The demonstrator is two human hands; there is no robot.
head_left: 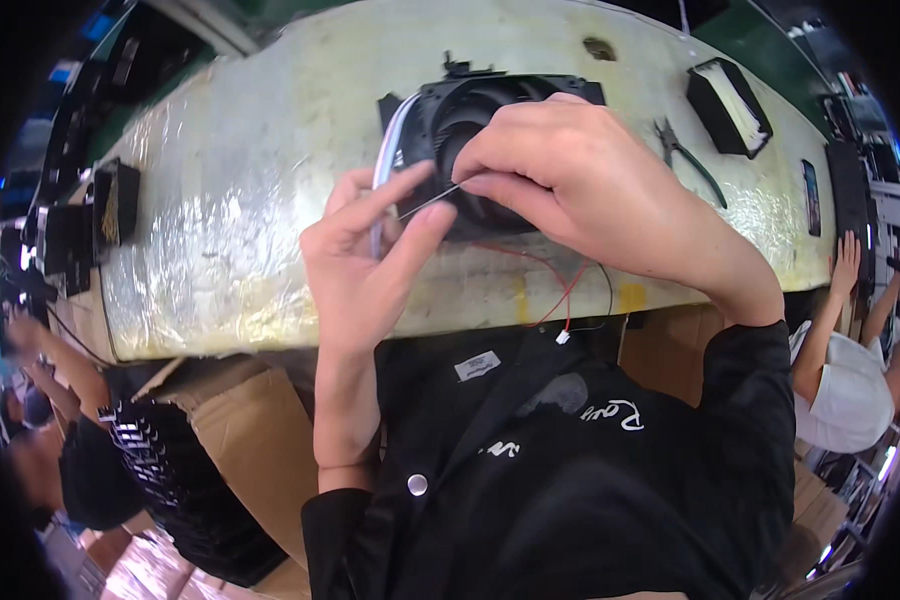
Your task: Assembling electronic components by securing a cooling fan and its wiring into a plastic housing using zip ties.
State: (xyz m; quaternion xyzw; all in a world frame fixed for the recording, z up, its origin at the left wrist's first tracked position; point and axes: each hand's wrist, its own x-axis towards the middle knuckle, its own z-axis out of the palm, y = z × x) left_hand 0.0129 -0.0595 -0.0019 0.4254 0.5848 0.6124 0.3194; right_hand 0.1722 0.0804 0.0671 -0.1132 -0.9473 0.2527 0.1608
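Note:
A black fan unit (435,110) with a round bladed opening lies on the bench, partly hidden by my hands. My right hand (585,180) is over its right side, thumb and forefinger pinching one end of a thin wire-like strip (430,202). The strip runs toward my left hand (360,245), whose thumb and forefinger are apart around it, slightly blurred. A white-grey bundle of wires (390,135) bends down the fan's left edge and passes by my left fingers. Red and black leads (568,290) trail from the fan to a small white connector (562,337) at the bench's near edge.
Right of the fan lie green-handled pliers (698,172) and a black bin (730,107) with pale strips. Another black bin (118,203) stands at the far left. A phone-like dark object (812,198) lies at the right edge. Cardboard (255,440) is below the bench; people work on both sides.

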